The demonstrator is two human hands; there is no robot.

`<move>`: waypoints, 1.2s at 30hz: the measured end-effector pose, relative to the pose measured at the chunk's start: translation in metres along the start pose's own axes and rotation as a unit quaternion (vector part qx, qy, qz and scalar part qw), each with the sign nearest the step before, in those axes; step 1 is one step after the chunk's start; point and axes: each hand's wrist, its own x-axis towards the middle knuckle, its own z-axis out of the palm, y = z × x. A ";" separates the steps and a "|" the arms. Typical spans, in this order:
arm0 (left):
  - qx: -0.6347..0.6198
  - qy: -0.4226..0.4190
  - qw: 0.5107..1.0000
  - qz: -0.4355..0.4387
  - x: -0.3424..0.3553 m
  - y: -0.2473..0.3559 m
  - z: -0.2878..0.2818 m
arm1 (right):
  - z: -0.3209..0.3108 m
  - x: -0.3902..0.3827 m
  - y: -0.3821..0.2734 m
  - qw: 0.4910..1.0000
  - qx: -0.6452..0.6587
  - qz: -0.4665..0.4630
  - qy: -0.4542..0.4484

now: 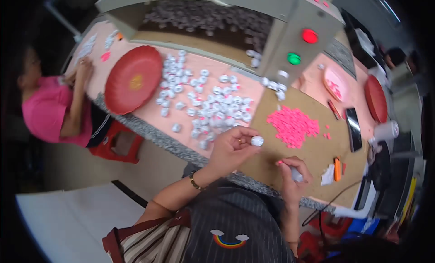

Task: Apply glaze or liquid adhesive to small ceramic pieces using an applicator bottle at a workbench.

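one white piece point(257, 141) pinched by left hand point(229, 150), one pink bit point(279, 162) by right hand point(290, 185)

- Apparently a workshop for small parts.
- White round parts point(219, 108) and a heap of pink pieces point(293, 126) crowd a long worktop point(154, 135).
- A machine housing point(285, 42) bears a red button point(310, 35) and a green button point(294, 59).
- A co-worker point(50, 109) in pink sits at the same worktop; a red stool point(108, 149) shows below.

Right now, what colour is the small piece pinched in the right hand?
Bright pink; the small piece in the right hand shows in the head view.
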 end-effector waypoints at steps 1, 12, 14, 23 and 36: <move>-0.006 -0.008 1.000 -0.026 -0.003 -0.004 0.006 | 0.000 0.000 0.001 1.000 0.007 0.004 0.005; 0.042 -0.104 0.990 -0.085 -0.012 -0.028 0.030 | -0.006 -0.008 0.004 0.999 -0.040 0.010 0.012; 0.050 -0.111 0.989 -0.084 -0.014 -0.031 0.029 | -0.008 -0.008 0.005 0.999 -0.046 0.003 0.002; 0.009 -0.165 0.980 -0.112 -0.009 -0.046 0.018 | -0.007 -0.016 0.036 0.998 -0.031 -0.049 0.022; 0.055 -0.144 0.984 -0.087 -0.012 -0.051 0.021 | -0.006 -0.013 0.039 0.987 -0.081 -0.137 0.003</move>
